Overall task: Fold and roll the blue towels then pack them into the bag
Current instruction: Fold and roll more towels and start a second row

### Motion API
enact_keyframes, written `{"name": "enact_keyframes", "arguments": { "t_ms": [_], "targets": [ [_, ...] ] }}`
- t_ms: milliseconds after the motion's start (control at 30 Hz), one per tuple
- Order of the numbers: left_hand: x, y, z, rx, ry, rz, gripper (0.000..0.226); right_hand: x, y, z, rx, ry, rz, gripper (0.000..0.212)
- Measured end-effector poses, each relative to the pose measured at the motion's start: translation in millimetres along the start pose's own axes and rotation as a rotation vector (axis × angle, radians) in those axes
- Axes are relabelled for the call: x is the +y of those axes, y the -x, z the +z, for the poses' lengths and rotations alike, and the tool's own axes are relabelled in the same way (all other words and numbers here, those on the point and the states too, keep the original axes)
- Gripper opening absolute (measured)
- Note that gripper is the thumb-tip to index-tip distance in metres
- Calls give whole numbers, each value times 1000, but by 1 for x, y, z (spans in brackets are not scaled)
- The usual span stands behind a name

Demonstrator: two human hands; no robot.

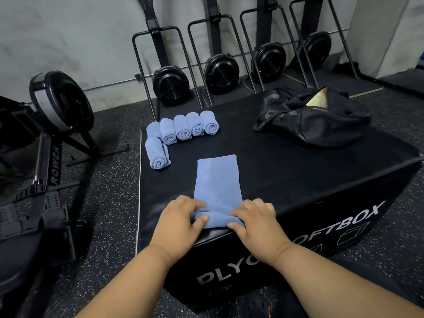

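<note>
A blue towel [216, 180], folded into a strip, was seen at the near edge of a black plyo box [286, 161], its near end pinched by the fingers of the left hand [181, 222] and right hand [254, 222]. Six rolled towels [183, 128] were lined up beyond, well apart from the open black bag [316, 120].

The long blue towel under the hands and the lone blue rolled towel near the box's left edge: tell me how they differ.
The long blue towel lies mostly flat, only its near end rolled; the lone blue rolled towel is rolled all the way. The left hand and right hand grip the flat one; nothing touches the rolled one. Both are the same blue cloth on the black foam box.
</note>
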State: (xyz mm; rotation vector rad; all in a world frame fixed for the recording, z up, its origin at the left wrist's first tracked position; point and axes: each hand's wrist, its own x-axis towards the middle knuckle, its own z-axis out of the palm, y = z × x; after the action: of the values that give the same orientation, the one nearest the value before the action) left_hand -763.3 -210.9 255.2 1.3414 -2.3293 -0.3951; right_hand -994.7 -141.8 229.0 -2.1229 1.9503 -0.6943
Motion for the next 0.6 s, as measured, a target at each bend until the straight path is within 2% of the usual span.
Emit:
{"name": "enact_keyframes", "arguments": {
  "t_ms": [100, 167, 267, 400, 533, 600],
  "targets": [
    [-2, 9, 4, -7, -111, 167, 34, 1, -2, 0, -2, -31, 37, 24],
    [-5, 9, 6, 13, -133, 166, 30, 2, -3, 1, -5, -61, 39, 23],
    [-3, 4, -2, -56, -52, 60, 18, 2, 3, 0, 73, -127, 12, 24],
    [1, -7, -20, -352, 210, -170, 9, 0, 9, -5, 79, -219, -13, 40],
    [-5, -14, -27, -500, 347, -352, 7, 0, 10, -5, 7, -251, 22, 26],
    [-9, -13, -23, -491, 417, -385, 11, -1, 9, -3, 4, -291, 68, 21]
  ]
}}
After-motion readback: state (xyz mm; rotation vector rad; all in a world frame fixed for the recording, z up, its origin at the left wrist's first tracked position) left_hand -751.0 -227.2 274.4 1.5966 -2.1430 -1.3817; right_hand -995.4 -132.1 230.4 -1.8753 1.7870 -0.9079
